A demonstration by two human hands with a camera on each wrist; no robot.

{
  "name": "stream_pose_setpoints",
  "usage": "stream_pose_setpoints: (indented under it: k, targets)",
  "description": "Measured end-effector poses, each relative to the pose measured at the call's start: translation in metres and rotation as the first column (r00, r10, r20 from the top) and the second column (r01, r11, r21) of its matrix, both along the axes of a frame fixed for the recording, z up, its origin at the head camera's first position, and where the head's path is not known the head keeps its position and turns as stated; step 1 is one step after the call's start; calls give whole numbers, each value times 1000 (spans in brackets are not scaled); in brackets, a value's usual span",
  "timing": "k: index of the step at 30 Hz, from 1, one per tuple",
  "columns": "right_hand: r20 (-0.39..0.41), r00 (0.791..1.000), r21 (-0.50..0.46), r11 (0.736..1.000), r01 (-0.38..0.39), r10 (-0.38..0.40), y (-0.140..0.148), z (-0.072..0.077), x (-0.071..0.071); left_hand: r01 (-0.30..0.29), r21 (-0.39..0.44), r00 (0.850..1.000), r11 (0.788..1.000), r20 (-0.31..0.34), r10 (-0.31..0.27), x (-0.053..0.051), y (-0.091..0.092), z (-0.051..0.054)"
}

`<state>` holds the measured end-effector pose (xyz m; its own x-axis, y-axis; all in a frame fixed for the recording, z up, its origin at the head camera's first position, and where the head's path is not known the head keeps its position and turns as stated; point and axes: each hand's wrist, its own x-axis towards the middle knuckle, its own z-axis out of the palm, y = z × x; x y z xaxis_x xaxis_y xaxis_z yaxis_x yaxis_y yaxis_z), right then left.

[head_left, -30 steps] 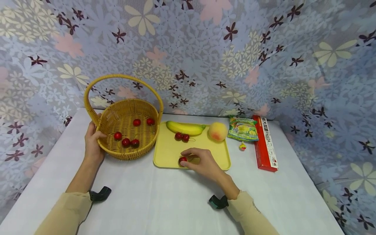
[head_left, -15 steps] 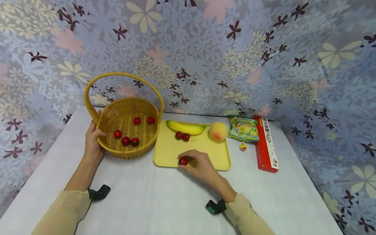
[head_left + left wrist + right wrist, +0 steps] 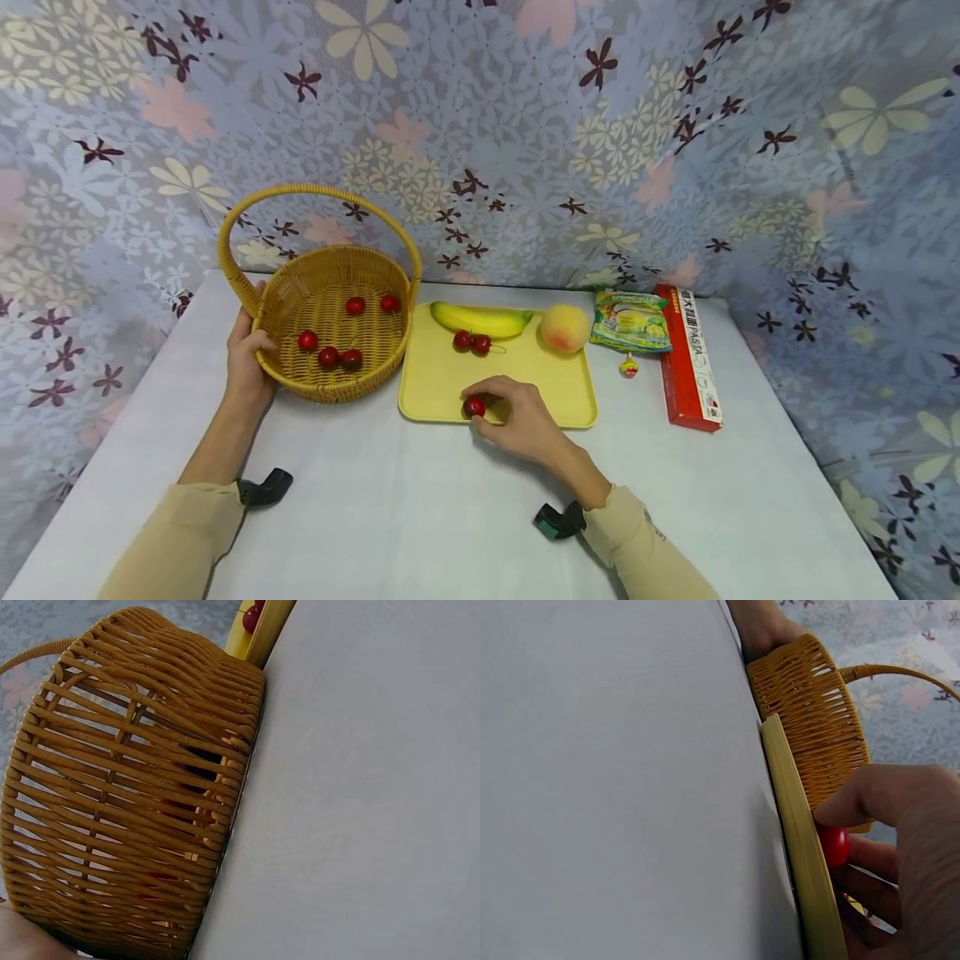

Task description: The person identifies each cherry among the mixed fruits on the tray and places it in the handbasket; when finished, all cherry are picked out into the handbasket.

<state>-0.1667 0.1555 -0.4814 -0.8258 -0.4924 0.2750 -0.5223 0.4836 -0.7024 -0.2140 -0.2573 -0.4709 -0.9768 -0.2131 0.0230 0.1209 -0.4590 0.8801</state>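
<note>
At the left, my left hand (image 3: 249,358) grips the side of a wicker basket (image 3: 330,392), its thumb over the rim. Several red cherries (image 3: 327,357) lie inside the basket. My right hand (image 3: 521,421) is at the front edge of a yellow tray (image 3: 435,392), pinching one dark red cherry (image 3: 474,407) between thumb and fingers. The right wrist view shows the thumb against this red cherry (image 3: 835,846), with the other fingers behind it. Farther back on the tray lie a joined pair of cherries (image 3: 481,344), a banana (image 3: 480,320) and a peach (image 3: 565,327).
To the right of the tray are a green snack packet (image 3: 632,322), a small wrapped lollipop (image 3: 628,367) and a long red pasta box (image 3: 686,367). A flowered cloth (image 3: 510,150) hangs behind the white table (image 3: 390,517).
The right thumb has slipped from over the cherry's face to its near side, and more of the cherry shows. The left hand keeps its hold on the basket. The head view has shifted slightly.
</note>
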Motion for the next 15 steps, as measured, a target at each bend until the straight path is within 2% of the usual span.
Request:
stream_pose_setpoints:
  k: [7, 11, 15]
  targets:
    - [-48, 998, 11, 999, 46, -46, 5, -6, -1, 4, -10, 999, 1000, -35, -5, -7, 7, -6]
    - [-66, 997, -20, 999, 36, -37, 4, -7, -1, -4, -18, 999, 1000, -38, 3, -5, 6, -7]
    - [-74, 997, -38, 999, 6, -9, 1, -7, -4, -14, 7, 999, 1000, -32, 14, -2, 1, -5]
